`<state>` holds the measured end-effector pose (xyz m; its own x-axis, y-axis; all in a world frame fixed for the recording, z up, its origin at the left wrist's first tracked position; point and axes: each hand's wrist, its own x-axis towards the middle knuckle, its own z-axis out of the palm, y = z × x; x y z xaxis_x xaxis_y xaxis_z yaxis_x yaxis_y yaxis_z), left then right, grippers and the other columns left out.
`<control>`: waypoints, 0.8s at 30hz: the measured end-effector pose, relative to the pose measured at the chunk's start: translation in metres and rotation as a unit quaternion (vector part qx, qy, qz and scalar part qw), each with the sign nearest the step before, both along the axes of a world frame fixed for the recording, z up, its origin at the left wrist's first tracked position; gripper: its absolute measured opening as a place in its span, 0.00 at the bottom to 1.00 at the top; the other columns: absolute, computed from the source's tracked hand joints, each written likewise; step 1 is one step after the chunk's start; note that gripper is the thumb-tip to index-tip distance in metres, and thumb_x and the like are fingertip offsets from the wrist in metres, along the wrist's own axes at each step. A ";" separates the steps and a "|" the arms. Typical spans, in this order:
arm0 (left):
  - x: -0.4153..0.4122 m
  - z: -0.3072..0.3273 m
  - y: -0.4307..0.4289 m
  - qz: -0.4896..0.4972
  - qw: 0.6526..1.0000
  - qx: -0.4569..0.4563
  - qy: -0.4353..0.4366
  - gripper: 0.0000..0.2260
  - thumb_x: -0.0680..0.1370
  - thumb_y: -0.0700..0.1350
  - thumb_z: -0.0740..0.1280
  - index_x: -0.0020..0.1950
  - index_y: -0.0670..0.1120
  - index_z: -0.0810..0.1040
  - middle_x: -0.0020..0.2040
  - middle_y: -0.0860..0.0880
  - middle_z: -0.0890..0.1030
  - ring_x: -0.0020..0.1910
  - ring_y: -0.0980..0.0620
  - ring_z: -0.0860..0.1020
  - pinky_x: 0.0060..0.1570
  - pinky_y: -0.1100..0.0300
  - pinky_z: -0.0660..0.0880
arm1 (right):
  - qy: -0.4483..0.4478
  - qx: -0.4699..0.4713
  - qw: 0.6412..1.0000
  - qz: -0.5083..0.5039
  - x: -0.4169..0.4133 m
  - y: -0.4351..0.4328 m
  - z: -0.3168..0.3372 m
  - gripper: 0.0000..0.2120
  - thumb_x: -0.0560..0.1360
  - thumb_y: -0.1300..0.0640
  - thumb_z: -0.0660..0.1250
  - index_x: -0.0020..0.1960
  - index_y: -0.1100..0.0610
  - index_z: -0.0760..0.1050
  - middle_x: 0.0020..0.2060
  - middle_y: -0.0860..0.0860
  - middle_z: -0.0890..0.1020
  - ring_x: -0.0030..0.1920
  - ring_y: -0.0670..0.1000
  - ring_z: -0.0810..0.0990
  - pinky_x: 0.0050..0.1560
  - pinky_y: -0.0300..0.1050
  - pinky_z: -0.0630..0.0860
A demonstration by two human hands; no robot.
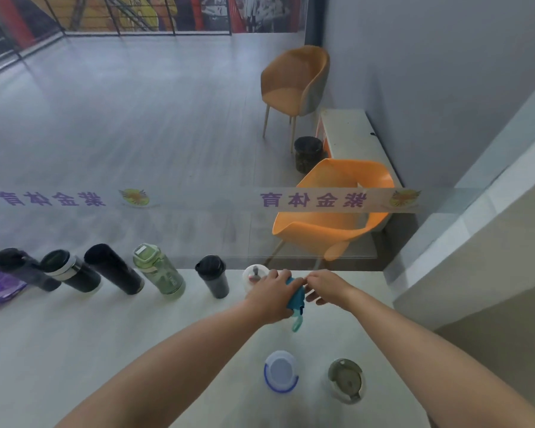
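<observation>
A teal blue bottle (297,296) stands near the far edge of the white table (105,335), with a light teal strap (296,323) hanging from it toward me. My left hand (272,296) grips the bottle's body from the left. My right hand (326,285) pinches its top from the right. Most of the bottle is hidden behind my hands.
Along the far edge stand a white cup (254,276), a dark lidded tumbler (213,276), a green bottle (158,267) and three dark flasks (113,268). Nearer me sit a blue-rimmed cup (281,370) and a grey-green lidded cup (346,379). A glass pane rises behind the table.
</observation>
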<state>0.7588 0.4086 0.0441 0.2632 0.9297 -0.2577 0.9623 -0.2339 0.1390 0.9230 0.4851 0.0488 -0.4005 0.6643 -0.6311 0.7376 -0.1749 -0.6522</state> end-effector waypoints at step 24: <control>0.036 -0.054 0.087 0.058 0.998 -0.018 -0.024 0.40 0.75 0.64 0.68 0.79 0.55 0.50 0.76 0.48 0.60 0.72 0.43 0.60 0.71 0.46 0.63 | 0.005 -0.029 0.995 -0.093 0.035 0.073 -0.072 0.15 0.82 0.50 0.57 0.65 0.50 0.77 0.57 0.50 0.83 0.55 0.53 0.82 0.57 0.52 0.78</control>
<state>0.7945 0.4952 -0.0103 0.1673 0.9448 -0.2817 0.9746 -0.1154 0.1919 0.9575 0.5585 -0.0235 -0.2808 0.6902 -0.6669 0.6827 -0.3447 -0.6443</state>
